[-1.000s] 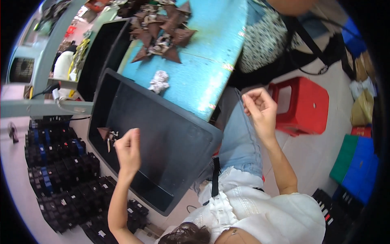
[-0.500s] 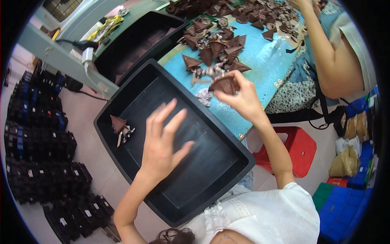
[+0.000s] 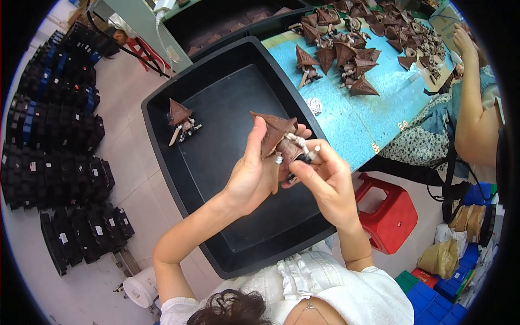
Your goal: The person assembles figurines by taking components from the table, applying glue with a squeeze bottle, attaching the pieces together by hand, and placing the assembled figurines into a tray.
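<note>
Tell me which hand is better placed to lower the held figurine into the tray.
Left hand, probably: above the black tray, it grips the figurine by its brown part; the right hand pinches the other end.

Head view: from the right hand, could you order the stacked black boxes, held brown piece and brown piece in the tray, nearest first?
1. Held brown piece: touching the right hand.
2. Brown piece in the tray: leftward.
3. Stacked black boxes: far left.

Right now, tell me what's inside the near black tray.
In the black tray, a brown-topped figure lies near the left wall. The left hand, right hand and held figure cover part of the floor; anything beneath is hidden.
</note>
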`<state>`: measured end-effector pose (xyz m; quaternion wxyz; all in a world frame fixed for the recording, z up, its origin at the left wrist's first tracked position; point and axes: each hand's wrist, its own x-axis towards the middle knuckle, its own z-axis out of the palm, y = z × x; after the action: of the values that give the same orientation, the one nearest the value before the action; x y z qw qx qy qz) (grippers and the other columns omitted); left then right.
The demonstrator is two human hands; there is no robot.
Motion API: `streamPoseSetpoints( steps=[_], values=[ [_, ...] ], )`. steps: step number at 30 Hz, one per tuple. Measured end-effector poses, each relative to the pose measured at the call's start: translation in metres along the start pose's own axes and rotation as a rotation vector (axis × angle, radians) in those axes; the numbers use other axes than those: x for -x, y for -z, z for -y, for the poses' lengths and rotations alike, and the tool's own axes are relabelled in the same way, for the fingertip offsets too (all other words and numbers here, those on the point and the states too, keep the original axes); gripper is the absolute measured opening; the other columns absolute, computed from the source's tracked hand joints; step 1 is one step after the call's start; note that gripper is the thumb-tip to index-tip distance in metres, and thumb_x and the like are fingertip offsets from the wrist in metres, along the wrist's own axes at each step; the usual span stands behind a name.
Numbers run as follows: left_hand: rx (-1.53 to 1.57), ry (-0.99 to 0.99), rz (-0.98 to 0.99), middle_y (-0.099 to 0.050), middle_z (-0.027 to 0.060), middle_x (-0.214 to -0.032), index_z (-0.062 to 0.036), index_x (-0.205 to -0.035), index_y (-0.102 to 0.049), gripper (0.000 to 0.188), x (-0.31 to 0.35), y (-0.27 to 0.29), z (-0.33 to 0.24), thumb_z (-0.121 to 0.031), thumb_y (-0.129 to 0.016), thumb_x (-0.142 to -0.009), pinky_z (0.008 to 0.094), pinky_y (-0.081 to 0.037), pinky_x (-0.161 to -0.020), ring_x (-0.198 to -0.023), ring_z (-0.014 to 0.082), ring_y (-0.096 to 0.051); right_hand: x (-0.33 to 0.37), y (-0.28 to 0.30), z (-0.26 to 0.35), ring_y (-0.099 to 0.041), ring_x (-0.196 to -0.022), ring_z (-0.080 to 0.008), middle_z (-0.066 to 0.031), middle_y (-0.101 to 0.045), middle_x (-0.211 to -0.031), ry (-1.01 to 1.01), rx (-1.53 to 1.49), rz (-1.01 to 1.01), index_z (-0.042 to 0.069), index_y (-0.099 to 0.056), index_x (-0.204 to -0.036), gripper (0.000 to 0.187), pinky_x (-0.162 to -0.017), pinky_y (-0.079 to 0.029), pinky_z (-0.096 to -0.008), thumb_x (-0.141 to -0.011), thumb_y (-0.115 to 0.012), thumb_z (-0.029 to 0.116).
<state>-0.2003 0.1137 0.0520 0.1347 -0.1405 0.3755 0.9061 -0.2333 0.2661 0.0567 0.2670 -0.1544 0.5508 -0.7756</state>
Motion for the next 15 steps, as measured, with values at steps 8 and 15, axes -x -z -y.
streamPoseSetpoints(
  steps=[8, 15],
  values=[
    [0.133, 0.076, -0.036, -0.061, 0.0043, -0.117, -0.0109, -0.126, -0.054, 0.06, -0.003, 0.015, 0.012, -0.057, -0.025, -0.101, 0.034, -0.045, -0.078, -0.098, 0.0169, -0.056, 0.004, 0.0, 0.0, -0.066, -0.064, -0.012, -0.0105, -0.068, -0.08, -0.037, -0.004, -0.075, -0.009, -0.056, -0.107, 0.021, -0.056, -0.056, -0.0235, -0.096, -0.057, 0.009],
    [0.293, 0.14, 0.066, -0.061, 0.0043, -0.111, -0.0109, -0.122, -0.055, 0.051, -0.005, 0.027, 0.023, -0.046, -0.022, -0.105, 0.0388, -0.045, -0.081, -0.095, 0.0175, -0.055, 0.005, 0.0, -0.004, -0.066, -0.058, -0.0098, -0.0113, -0.069, -0.073, -0.035, 0.204, -0.137, -0.008, -0.057, -0.098, 0.021, -0.048, -0.052, -0.0211, -0.091, -0.066, 0.009]
  ],
)
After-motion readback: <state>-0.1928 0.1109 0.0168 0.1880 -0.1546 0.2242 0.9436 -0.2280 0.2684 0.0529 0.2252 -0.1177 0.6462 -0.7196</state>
